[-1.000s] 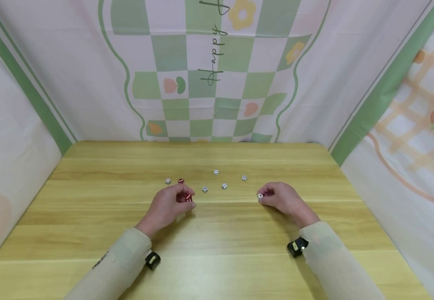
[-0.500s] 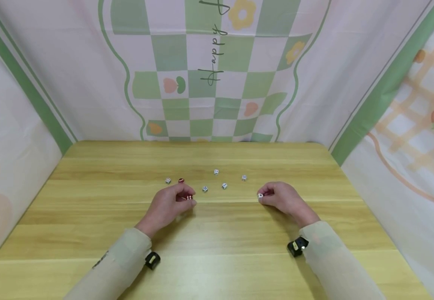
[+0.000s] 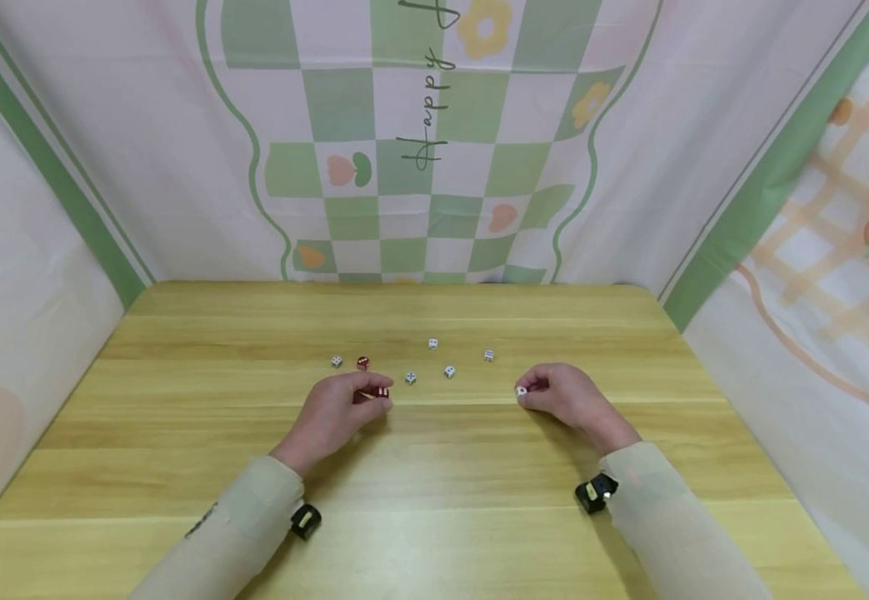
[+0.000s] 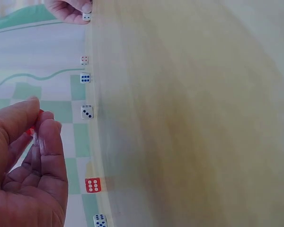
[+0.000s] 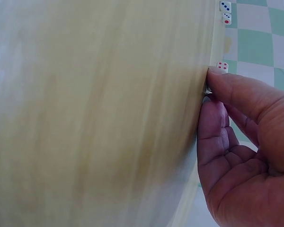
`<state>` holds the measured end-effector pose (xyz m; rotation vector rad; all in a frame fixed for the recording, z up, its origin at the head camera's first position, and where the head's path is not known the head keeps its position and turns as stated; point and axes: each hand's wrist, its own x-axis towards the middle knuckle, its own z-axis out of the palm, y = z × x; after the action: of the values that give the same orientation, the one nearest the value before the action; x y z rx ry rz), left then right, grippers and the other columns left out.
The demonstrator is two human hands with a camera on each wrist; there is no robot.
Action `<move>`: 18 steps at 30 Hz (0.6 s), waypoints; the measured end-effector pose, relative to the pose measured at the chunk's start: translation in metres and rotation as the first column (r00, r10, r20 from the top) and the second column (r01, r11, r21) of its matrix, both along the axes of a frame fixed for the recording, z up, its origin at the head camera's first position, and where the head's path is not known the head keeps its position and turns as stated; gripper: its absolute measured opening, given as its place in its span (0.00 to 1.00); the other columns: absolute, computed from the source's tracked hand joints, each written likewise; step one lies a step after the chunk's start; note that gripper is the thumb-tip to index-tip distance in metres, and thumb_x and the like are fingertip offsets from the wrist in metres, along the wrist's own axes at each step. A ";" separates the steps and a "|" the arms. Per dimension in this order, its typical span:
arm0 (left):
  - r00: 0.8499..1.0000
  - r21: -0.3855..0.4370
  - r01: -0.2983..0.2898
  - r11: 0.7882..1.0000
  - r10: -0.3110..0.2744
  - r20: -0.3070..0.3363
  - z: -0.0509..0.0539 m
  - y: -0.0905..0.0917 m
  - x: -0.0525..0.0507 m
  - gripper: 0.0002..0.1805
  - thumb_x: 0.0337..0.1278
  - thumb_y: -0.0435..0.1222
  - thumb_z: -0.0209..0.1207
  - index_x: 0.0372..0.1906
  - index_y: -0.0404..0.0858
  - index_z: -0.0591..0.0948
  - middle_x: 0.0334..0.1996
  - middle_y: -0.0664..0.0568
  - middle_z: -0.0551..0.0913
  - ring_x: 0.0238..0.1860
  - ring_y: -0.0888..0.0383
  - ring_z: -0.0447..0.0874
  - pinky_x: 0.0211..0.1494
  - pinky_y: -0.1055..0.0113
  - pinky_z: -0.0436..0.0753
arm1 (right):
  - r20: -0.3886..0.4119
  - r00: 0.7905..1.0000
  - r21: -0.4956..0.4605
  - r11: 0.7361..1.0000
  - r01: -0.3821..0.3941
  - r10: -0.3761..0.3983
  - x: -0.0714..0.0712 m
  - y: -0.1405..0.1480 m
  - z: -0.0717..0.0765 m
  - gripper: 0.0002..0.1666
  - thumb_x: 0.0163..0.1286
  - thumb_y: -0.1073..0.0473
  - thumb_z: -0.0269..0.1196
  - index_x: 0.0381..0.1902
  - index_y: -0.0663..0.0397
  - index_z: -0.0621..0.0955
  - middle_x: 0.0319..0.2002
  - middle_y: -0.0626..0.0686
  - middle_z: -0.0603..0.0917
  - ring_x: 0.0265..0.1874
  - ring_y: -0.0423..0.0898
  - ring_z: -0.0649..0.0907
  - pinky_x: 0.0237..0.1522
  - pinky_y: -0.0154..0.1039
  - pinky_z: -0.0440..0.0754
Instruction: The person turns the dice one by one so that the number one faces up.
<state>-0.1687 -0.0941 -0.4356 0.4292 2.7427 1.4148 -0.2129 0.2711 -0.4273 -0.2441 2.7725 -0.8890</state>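
Observation:
My left hand (image 3: 335,408) pinches a red die (image 3: 383,392) between thumb and fingers. Only slivers of that die show in the left wrist view, past the left hand (image 4: 31,165). Over to the right, my right hand (image 3: 572,396) pinches a white die (image 3: 521,391) at the tabletop; in the right wrist view the fingertips cover most of it. Just beyond the left fingers lie a second red die (image 3: 362,362) and a white die (image 3: 337,362). Between the hands sit white dice, one nearer the left (image 3: 410,378) and one in the middle (image 3: 450,372).
Farther back on the wooden table (image 3: 434,500) are a white die (image 3: 432,343) and another white die (image 3: 489,356). A patterned cloth (image 3: 404,208) hangs behind the table, with more fabric at both sides. Each wrist wears a black camera strap.
The red die in my left fingers has turned, showing a different face. The left index finger has lowered slightly, uncovering more of the red die behind. My right hand stays in place.

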 end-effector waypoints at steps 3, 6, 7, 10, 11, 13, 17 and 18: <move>1.000 0.002 0.007 1.000 -0.007 -0.002 0.000 0.000 0.000 0.14 0.64 0.35 0.70 0.53 0.40 0.88 0.39 0.59 0.90 0.39 0.63 0.84 0.41 0.69 0.83 | 0.000 1.000 0.000 1.000 0.000 0.000 0.000 0.000 0.001 0.04 0.71 0.57 0.69 0.42 0.49 0.88 0.41 0.49 0.87 0.41 0.46 0.80 0.49 0.45 0.78; 1.000 0.000 0.005 1.000 -0.005 0.003 0.001 0.000 0.000 0.13 0.64 0.35 0.70 0.52 0.41 0.89 0.38 0.60 0.90 0.38 0.63 0.83 0.41 0.70 0.82 | -0.002 1.000 0.002 1.000 -0.001 0.001 0.000 0.000 0.001 0.05 0.71 0.57 0.69 0.42 0.49 0.88 0.41 0.49 0.87 0.41 0.46 0.80 0.49 0.45 0.78; 1.000 0.000 0.005 1.000 -0.005 0.005 0.001 0.000 0.000 0.13 0.64 0.35 0.70 0.52 0.42 0.89 0.38 0.60 0.90 0.38 0.63 0.82 0.41 0.70 0.82 | -0.001 1.000 0.003 1.000 -0.001 0.001 0.000 0.000 0.001 0.05 0.71 0.57 0.69 0.42 0.49 0.88 0.41 0.49 0.87 0.41 0.46 0.80 0.49 0.45 0.78; 1.000 -0.001 0.005 1.000 -0.005 0.009 0.001 0.000 0.000 0.12 0.63 0.34 0.70 0.51 0.42 0.89 0.39 0.59 0.89 0.39 0.63 0.83 0.42 0.69 0.83 | 0.001 1.000 0.001 1.000 0.002 -0.002 0.000 0.000 0.001 0.05 0.71 0.57 0.69 0.42 0.49 0.88 0.41 0.49 0.87 0.41 0.47 0.80 0.49 0.45 0.78; 1.000 -0.001 0.005 1.000 -0.005 0.011 0.001 0.000 0.000 0.12 0.63 0.34 0.70 0.51 0.42 0.89 0.40 0.59 0.90 0.39 0.63 0.83 0.43 0.69 0.83 | 0.002 1.000 -0.001 1.000 0.003 -0.003 0.000 0.000 0.001 0.05 0.71 0.57 0.69 0.42 0.49 0.88 0.41 0.49 0.87 0.41 0.47 0.80 0.49 0.44 0.78; 1.000 0.000 0.006 1.000 -0.006 0.014 0.000 -0.001 0.000 0.13 0.63 0.33 0.70 0.51 0.42 0.89 0.41 0.58 0.90 0.40 0.63 0.84 0.43 0.68 0.83 | 0.005 1.000 -0.003 1.000 0.006 -0.006 0.000 0.000 0.000 0.05 0.71 0.57 0.69 0.42 0.49 0.88 0.41 0.49 0.87 0.41 0.47 0.80 0.49 0.44 0.78; 0.999 -0.006 -0.004 1.000 0.004 0.032 0.001 -0.001 0.001 0.14 0.62 0.32 0.71 0.52 0.42 0.88 0.41 0.58 0.89 0.40 0.61 0.82 0.42 0.68 0.83 | 0.005 1.000 -0.005 1.000 0.009 -0.009 0.000 0.000 0.000 0.04 0.71 0.57 0.69 0.42 0.49 0.88 0.41 0.49 0.86 0.40 0.46 0.80 0.48 0.44 0.78; 0.999 -0.008 -0.006 1.000 0.007 0.035 0.001 -0.001 0.001 0.15 0.61 0.32 0.71 0.53 0.42 0.88 0.40 0.58 0.88 0.39 0.61 0.82 0.42 0.68 0.82 | 0.005 1.000 -0.005 1.000 0.009 -0.009 0.000 0.000 -0.001 0.04 0.71 0.57 0.69 0.42 0.49 0.88 0.41 0.49 0.86 0.40 0.46 0.80 0.48 0.44 0.78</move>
<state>-0.1678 -0.0946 -0.4343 0.3915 2.7236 1.3984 -0.2133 0.2712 -0.4279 -0.2301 2.7697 -0.8971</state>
